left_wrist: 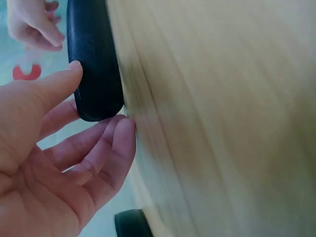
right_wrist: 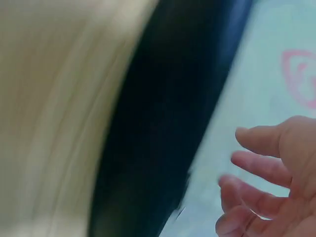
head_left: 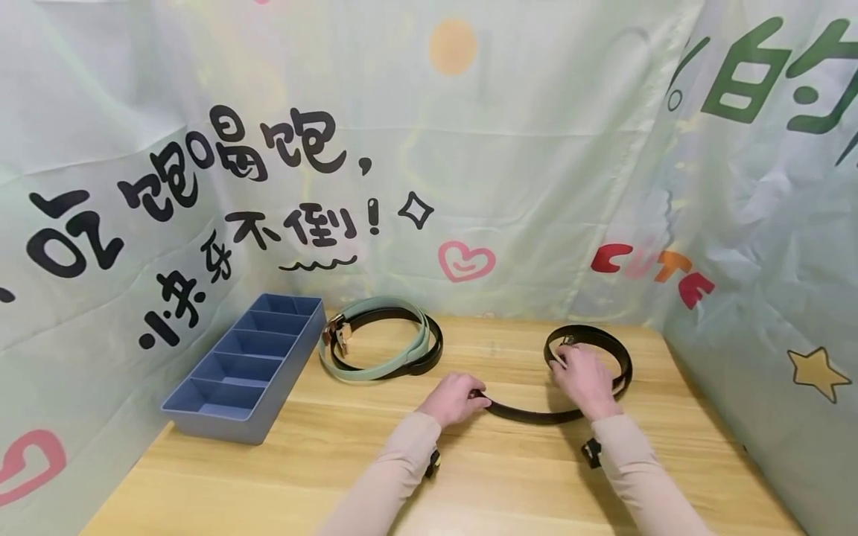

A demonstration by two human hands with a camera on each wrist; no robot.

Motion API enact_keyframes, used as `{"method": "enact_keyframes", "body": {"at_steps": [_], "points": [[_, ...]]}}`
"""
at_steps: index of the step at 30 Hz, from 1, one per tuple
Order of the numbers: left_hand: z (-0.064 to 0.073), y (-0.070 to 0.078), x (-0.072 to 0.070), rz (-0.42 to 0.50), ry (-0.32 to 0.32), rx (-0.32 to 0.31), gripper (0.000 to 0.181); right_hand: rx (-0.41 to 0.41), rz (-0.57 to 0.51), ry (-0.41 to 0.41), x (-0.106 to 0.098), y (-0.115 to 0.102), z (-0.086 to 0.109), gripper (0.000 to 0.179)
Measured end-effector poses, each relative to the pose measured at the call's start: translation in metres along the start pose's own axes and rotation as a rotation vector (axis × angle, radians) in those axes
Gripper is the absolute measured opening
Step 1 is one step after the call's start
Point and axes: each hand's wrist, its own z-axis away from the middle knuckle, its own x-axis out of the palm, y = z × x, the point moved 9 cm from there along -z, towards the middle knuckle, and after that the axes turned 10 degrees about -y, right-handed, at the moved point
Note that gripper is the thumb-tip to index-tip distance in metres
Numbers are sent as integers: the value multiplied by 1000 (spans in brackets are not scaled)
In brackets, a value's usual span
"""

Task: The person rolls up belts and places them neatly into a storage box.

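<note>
From the head view, the left hand [head_left: 453,398] is pinching one end of a black leather belt [head_left: 536,417], whose strap is running rightward across the surface [head_left: 509,476], bowing toward the wearer and curling into a loop at the far right. The right hand [head_left: 585,378] is reaching over that loop, so it's sitting nearer the coiled part while the left is minding the free end. Well off to the left, a mint green belt [head_left: 365,374] and a second black belt [head_left: 436,346] are lying coiled together beside a blue compartment tray [head_left: 281,383].

Over to the left wrist: thumb and fingers are gripping near the rounded tip, the strap's length stretching away from them.

And the right wrist: fingers are spreading loosely, grasping nothing, with the blurred dark strap running lengthwise just beside them.
</note>
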Motion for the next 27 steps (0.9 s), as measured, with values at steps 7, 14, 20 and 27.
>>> {"method": "enact_keyframes", "body": {"at_steps": [7,14,20,27], "points": [[2,-6,-1,102,11,-44,24,-170,-101,-347,43,-76,17,14],[1,-7,-1,128,7,-7,9,-419,-111,-429,61,-115,31,25],[4,-5,-2,114,-2,-23,13,-591,-159,-464,64,-127,37,18],[6,-8,-2,112,19,-99,23,-581,-159,-400,65,-124,35,27]]}}
